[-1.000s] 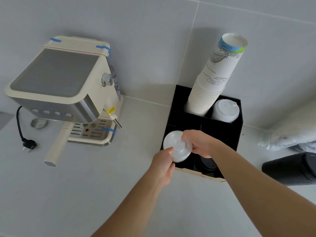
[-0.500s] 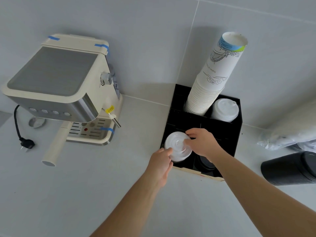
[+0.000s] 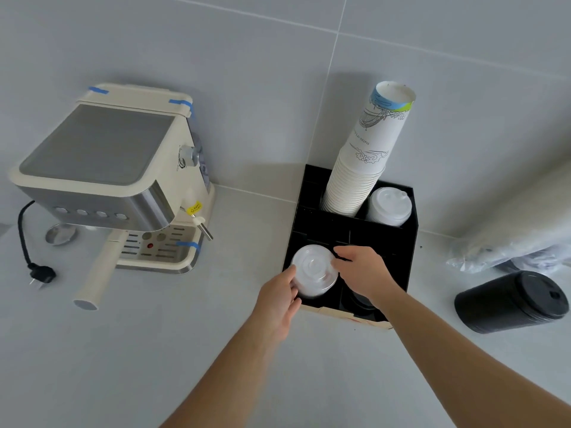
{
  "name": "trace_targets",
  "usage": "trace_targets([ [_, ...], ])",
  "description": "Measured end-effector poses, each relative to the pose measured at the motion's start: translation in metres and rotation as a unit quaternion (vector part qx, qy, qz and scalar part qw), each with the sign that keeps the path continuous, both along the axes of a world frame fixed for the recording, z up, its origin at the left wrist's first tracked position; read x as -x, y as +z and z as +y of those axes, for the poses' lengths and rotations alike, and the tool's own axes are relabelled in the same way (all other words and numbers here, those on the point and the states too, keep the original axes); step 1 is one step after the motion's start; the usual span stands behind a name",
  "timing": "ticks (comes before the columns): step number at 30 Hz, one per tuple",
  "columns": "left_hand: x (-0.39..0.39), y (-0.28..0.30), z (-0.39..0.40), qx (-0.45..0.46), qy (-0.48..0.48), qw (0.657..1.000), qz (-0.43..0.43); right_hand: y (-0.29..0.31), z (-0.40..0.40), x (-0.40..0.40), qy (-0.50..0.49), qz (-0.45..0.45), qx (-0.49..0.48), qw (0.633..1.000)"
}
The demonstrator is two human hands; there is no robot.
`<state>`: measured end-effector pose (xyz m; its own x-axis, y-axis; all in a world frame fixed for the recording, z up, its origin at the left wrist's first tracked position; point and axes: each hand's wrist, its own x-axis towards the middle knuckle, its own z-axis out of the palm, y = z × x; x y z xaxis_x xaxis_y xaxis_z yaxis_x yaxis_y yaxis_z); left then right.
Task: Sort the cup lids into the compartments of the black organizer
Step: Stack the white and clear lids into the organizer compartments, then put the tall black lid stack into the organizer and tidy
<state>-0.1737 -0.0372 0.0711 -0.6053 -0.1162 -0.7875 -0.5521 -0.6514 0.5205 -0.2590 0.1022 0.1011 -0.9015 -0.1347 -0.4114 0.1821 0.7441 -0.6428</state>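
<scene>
From the head view I am watching both hands working a stack of clear lids [image 3: 313,274] at the front-left compartment of the black organizer [image 3: 411,257]. My left hand [image 3: 278,299] is closing its fingers on the stack's near rim, and my right hand [image 3: 363,274] is pinching the far rim, so the stack is being held between the two. I am judging these lids as light, thin and slippery, likely to flex or slide apart, so gripping the rims on opposite sides looks safest. Behind, a white lid stack [image 3: 390,206] is sitting in the back-right compartment beside tall paper cups [image 3: 364,162]. A black lid stack [image 3: 511,301] is lying on its side on the pale worktop [image 3: 123,350], well apart, and a cream espresso machine [image 3: 114,174] is standing against the grey tiled wall [image 3: 247,57].
</scene>
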Motion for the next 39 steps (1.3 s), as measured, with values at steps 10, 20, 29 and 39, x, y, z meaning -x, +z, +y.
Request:
trace_targets([
  [10,-0.044,0.001,-0.021,-0.018,0.028,0.997,0.067,0.024,0.051,-0.033,-0.148,-0.137,0.283,0.938],
  [20,-0.056,0.009,-0.005,-0.032,0.018,0.995,0.093,0.046,0.12,-0.065,-0.26,-0.113,0.409,0.867],
  [29,-0.047,0.027,0.052,-0.02,0.011,0.994,0.106,0.057,0.2,-0.074,-0.312,-0.101,0.461,0.825],
  [39,-0.032,0.041,0.152,-0.005,-0.025,0.995,0.095,0.052,0.312,-0.075,-0.355,-0.101,0.491,0.79],
])
